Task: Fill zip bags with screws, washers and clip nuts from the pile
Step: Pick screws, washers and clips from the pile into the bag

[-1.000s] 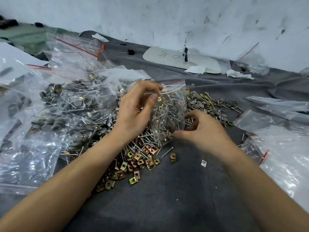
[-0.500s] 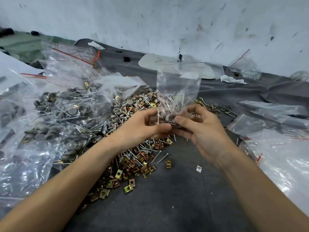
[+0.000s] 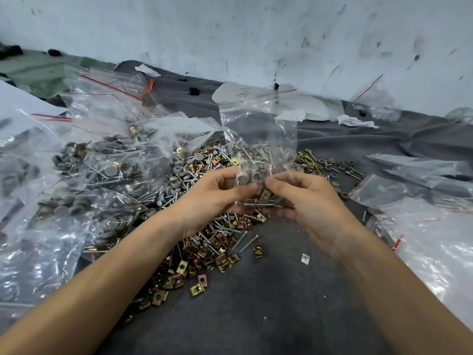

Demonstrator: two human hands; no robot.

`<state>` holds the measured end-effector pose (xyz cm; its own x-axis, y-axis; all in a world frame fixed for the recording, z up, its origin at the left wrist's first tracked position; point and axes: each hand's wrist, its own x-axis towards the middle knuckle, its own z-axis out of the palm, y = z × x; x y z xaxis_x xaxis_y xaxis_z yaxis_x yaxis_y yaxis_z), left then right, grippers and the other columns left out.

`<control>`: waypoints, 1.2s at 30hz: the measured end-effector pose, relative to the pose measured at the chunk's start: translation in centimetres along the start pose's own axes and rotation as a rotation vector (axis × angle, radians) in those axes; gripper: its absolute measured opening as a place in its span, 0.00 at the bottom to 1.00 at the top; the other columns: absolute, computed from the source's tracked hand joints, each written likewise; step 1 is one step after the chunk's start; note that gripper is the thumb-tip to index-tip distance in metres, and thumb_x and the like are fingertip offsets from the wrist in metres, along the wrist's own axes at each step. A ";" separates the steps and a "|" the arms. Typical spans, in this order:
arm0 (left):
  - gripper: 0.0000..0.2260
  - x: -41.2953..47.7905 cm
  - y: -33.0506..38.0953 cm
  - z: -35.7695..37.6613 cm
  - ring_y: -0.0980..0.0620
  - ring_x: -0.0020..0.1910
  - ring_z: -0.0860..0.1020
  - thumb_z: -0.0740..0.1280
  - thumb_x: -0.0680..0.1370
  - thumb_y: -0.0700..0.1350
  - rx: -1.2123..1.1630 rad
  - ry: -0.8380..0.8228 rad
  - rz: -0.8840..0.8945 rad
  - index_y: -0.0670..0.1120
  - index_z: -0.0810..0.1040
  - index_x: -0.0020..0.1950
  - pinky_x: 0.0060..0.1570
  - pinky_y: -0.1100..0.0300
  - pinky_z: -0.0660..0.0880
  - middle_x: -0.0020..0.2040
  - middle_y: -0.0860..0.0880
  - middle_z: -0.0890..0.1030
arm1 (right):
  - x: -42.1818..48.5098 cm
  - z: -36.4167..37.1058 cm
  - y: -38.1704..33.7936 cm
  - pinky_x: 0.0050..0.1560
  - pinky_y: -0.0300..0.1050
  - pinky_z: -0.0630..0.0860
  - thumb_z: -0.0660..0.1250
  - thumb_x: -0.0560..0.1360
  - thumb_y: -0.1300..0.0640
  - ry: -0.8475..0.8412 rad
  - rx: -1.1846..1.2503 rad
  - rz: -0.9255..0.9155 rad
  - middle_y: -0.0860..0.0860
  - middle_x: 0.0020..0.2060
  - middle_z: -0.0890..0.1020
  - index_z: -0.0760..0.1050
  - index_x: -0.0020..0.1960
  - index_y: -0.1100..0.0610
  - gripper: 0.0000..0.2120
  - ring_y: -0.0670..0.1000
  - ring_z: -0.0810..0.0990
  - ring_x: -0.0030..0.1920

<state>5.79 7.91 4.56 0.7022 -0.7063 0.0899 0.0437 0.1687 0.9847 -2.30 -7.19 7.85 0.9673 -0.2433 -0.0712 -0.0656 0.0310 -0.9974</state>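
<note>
A clear zip bag (image 3: 258, 129) with a red seal line stands upright above the middle of the grey cloth, its bottom holding screws, grey washers and a clip nut. My left hand (image 3: 215, 198) grips the bag's lower left part, and my right hand (image 3: 304, 198) pinches its lower right part. Beneath and behind both hands lies the loose pile (image 3: 204, 242) of screws, washers and brass-coloured clip nuts.
Several filled zip bags (image 3: 76, 180) are heaped on the left. Flat bags (image 3: 430, 226) lie on the right. A small group of washers and hooks (image 3: 332, 167) sits behind my right hand. A white wall runs along the back.
The bag has swung from hanging under my left hand's grip at its top to standing upright. Both hands now hold its filled bottom, slightly higher over the pile.
</note>
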 end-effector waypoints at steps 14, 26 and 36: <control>0.12 0.1 0.4 -0.3 0.50 0.43 0.84 0.66 0.71 0.44 -0.206 0.111 -0.138 0.41 0.82 0.51 0.43 0.60 0.82 0.47 0.42 0.85 | 0.3 -0.5 0.5 0.38 0.47 0.83 0.67 0.75 0.64 0.091 0.020 0.007 0.55 0.38 0.84 0.80 0.38 0.56 0.09 0.49 0.83 0.38; 0.17 0.0 0.6 -0.5 0.50 0.44 0.84 0.65 0.72 0.41 -0.196 0.093 -0.131 0.39 0.78 0.60 0.42 0.62 0.81 0.50 0.40 0.84 | 0.5 -1.0 0.7 0.38 0.51 0.82 0.63 0.79 0.57 0.083 0.104 0.047 0.50 0.36 0.85 0.81 0.43 0.57 0.10 0.47 0.83 0.36; 0.23 0.1 0.4 -0.2 0.52 0.51 0.83 0.59 0.75 0.24 -0.127 0.005 -0.083 0.44 0.75 0.64 0.50 0.63 0.80 0.56 0.43 0.83 | 0.9 -1.8 1.0 0.36 0.48 0.81 0.67 0.75 0.59 0.070 0.202 0.059 0.54 0.43 0.85 0.81 0.45 0.57 0.04 0.52 0.84 0.43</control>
<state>6.03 8.07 4.90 0.6962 -0.7178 0.0074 0.1912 0.1954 0.9619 -1.91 -9.13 6.77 0.9436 -0.3014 -0.1369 -0.0644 0.2386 -0.9690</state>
